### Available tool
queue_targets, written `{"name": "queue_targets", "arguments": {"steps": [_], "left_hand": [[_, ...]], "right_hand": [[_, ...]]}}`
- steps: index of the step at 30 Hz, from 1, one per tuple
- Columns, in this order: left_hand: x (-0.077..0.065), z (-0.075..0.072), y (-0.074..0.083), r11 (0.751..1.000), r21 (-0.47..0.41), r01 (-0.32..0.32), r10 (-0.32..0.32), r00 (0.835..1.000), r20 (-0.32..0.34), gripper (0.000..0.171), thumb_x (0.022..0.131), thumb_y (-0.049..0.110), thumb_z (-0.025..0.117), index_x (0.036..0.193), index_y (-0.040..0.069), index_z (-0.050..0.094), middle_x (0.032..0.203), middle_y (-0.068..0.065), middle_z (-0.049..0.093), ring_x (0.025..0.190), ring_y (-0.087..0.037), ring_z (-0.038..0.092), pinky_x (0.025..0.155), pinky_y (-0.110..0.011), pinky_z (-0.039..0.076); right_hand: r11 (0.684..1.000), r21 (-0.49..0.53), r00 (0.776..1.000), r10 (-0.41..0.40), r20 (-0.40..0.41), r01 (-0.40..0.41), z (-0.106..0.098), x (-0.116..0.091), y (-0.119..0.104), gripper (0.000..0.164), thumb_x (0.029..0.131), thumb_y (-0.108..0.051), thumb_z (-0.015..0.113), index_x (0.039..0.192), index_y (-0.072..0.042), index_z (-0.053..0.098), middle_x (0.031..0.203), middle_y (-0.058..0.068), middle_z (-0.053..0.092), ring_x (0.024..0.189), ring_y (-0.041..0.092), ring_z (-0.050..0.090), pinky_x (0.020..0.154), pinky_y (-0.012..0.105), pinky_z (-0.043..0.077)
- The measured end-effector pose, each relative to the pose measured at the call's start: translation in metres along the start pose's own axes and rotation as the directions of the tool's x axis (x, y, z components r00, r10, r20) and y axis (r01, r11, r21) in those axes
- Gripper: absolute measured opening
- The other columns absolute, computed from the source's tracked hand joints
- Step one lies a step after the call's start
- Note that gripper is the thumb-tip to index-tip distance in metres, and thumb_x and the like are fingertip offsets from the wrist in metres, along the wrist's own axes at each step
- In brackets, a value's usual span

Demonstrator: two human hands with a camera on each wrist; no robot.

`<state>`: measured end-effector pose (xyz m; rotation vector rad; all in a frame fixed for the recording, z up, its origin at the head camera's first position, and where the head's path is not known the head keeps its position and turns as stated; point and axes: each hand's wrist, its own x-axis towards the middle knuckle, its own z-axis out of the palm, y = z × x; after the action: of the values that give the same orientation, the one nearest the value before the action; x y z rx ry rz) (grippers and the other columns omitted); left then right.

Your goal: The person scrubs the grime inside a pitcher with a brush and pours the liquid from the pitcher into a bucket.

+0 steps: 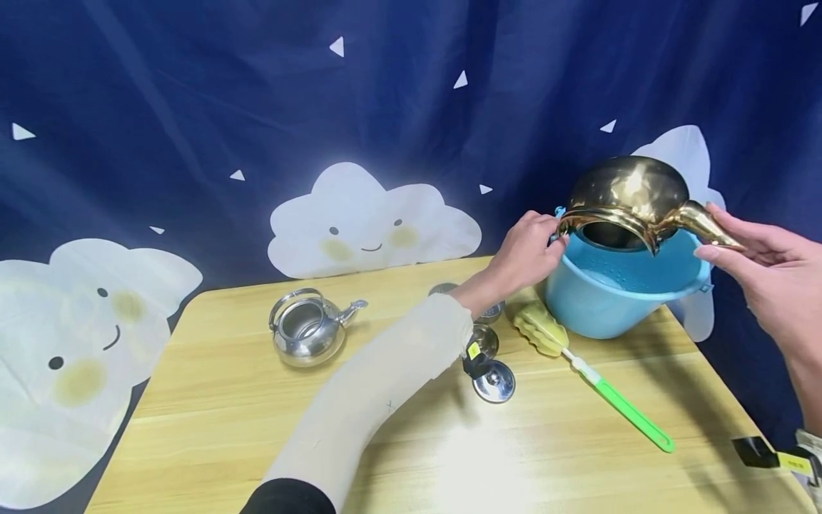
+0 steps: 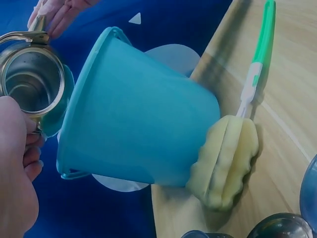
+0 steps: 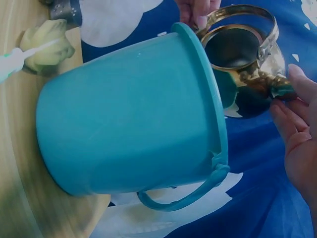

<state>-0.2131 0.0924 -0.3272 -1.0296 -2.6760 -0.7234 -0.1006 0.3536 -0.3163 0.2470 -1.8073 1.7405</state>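
Observation:
A shiny gold teapot (image 1: 626, 189) is tipped over the blue bucket (image 1: 616, 314), its open mouth facing down and toward me. My left hand (image 1: 529, 246) grips it at the left side, by the handle's end near the rim. On the other side, my right hand (image 1: 764, 250) pinches the spout between thumb and fingers. In the left wrist view the teapot's round mouth (image 2: 34, 82) shows a bare metal inside. The right wrist view shows its arched handle (image 3: 242, 10) hanging over the opening. Water drops cling to the bucket's inner wall.
A silver teapot (image 1: 308, 332) without a lid stands at the table's left. Near the middle lie a silver lid (image 1: 494, 382) and other small metal pieces (image 1: 484, 339), partly behind my left arm. A sponge brush (image 1: 542, 328) with a green handle rests against the bucket's foot.

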Motion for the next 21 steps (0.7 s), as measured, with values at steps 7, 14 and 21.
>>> {"name": "queue_targets", "arguments": {"steps": [7, 14, 21], "left_hand": [[-0.005, -0.007, 0.004, 1.0, 0.005, -0.007, 0.007, 1.0, -0.002, 0.026, 0.107, 0.026, 0.051, 0.113, 0.01, 0.07, 0.12, 0.001, 0.072, 0.118, -0.015, 0.059, 0.101, -0.022, 0.047], [-0.011, -0.015, 0.004, 0.999, 0.032, -0.038, 0.038, 0.999, -0.009, 0.025, 0.109, 0.026, 0.044, 0.101, 0.013, 0.065, 0.103, 0.001, 0.067, 0.11, -0.017, 0.058, 0.096, -0.025, 0.046], [-0.019, -0.03, 0.004, 0.994, 0.069, -0.082, 0.084, 0.996, -0.027, 0.026, 0.109, 0.024, 0.043, 0.095, 0.011, 0.06, 0.094, 0.0, 0.062, 0.105, -0.019, 0.056, 0.094, -0.025, 0.044]], "right_hand": [[1.0, 0.021, 1.0, -0.013, -0.003, 0.013, 0.002, 0.001, -0.005, 0.041, 0.087, 0.02, 0.066, 0.128, 0.019, 0.061, 0.122, -0.002, 0.077, 0.088, 0.0, 0.074, 0.075, 0.003, 0.051], [0.987, -0.156, 0.998, 0.025, -0.063, -0.035, 0.007, -0.001, -0.009, 0.037, 0.091, 0.013, 0.066, 0.128, 0.013, 0.065, 0.111, -0.012, 0.08, 0.068, -0.006, 0.068, 0.061, 0.001, 0.045], [0.976, 0.216, 0.998, -0.04, 0.038, 0.031, 0.01, -0.002, -0.01, 0.037, 0.092, 0.019, 0.059, 0.128, 0.025, 0.056, 0.121, 0.007, 0.078, 0.098, 0.01, 0.078, 0.092, 0.013, 0.054]]}}
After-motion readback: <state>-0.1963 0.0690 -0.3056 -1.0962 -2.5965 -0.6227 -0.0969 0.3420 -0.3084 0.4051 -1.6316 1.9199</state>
